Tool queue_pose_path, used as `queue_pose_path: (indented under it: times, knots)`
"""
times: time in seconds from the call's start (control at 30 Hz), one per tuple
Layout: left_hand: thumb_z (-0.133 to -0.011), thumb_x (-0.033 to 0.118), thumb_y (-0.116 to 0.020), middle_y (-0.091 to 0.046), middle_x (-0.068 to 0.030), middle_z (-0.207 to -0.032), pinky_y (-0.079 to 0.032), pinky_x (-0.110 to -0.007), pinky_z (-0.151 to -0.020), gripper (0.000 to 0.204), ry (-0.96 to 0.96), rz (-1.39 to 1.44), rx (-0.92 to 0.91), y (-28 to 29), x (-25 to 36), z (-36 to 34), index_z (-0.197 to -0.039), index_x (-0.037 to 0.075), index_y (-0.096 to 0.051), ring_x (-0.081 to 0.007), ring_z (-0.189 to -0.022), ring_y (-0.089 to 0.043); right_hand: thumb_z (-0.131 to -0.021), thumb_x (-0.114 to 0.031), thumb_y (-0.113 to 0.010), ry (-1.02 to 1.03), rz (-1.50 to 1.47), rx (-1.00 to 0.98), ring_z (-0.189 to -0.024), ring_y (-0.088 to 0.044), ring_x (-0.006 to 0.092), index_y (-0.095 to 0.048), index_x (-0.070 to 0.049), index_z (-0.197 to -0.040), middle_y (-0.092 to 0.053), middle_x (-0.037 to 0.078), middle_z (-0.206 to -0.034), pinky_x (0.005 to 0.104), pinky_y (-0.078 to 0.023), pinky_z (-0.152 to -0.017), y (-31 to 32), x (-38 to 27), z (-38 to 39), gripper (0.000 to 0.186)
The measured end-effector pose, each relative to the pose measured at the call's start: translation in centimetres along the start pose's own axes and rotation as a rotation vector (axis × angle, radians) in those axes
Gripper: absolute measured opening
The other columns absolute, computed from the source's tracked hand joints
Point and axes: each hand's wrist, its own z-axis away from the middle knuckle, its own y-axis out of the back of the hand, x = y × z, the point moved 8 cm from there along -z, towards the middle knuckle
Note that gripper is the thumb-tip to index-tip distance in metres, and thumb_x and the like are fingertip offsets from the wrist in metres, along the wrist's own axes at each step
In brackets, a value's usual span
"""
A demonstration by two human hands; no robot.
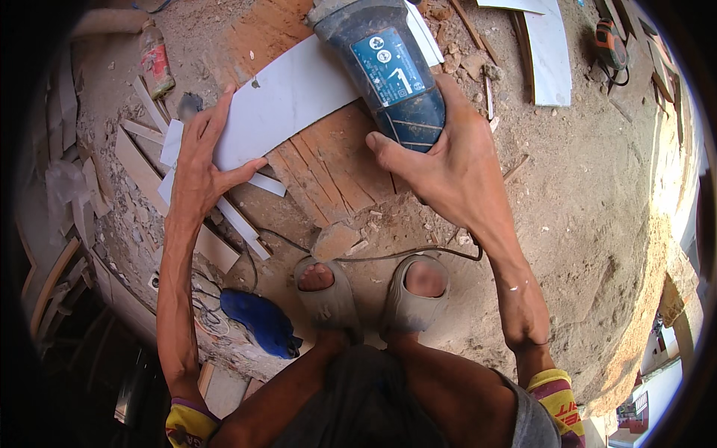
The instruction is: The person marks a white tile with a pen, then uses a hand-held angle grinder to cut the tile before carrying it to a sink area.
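My right hand [464, 166] is closed around the rear body of a blue and black angle grinder [388, 71], its thumb lying across the near end. The grinder's front and its disc are out of sight at the top edge. Under it lies a white tile strip [295, 97] with faint grey veining, slanting across a worn reddish-brown wooden board [336, 168]. My left hand [196, 160] grips the strip's left end, thumb along the near edge and fingers at the far edge. A dark power cord [373, 257] runs over the ground near my feet.
Cut tile strips [231, 224] lie scattered at left. Beyond them stands a plastic bottle [155, 61] with a red label. A blue object [259, 322] rests left of my sandals [328, 295]. At far right are tile pieces [549, 56] and an orange-black tape measure [611, 46]. Rubble litters the dirt.
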Motion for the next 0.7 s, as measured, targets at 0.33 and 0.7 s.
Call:
queue_pose_path:
  times: [0.33, 0.7]
  knots:
    - [-0.068, 0.034, -0.104, -0.067, -0.0106, -0.147, -0.056, -0.05, -0.119, 0.12, -0.022, -0.01, 0.011, -0.01, 0.11, -0.06, -0.174, 0.025, -0.048, -0.0323, -0.135, -0.062, -0.085, -0.033, -0.091, 0.039, 0.043, 0.006, -0.068, -0.077, 0.0237, -0.059, 0.015, -0.141, -0.078, 0.02, -0.093, 0.0346, -0.063, -0.059, 0.19, 0.36, 0.04, 0.08]
    - [-0.069, 0.035, -0.103, -0.069, -0.0149, -0.139, -0.057, -0.05, -0.112, 0.119, -0.061, -0.025, 0.038, 0.22, 0.65, -0.13, -0.173, 0.019, -0.05, -0.0338, -0.125, -0.066, -0.084, -0.034, -0.091, 0.033, 0.023, 0.003, -0.069, -0.078, 0.0246, -0.06, 0.014, -0.141, -0.078, 0.021, -0.095, 0.0353, -0.064, -0.059, 0.01, 0.36, 0.07, 0.08]
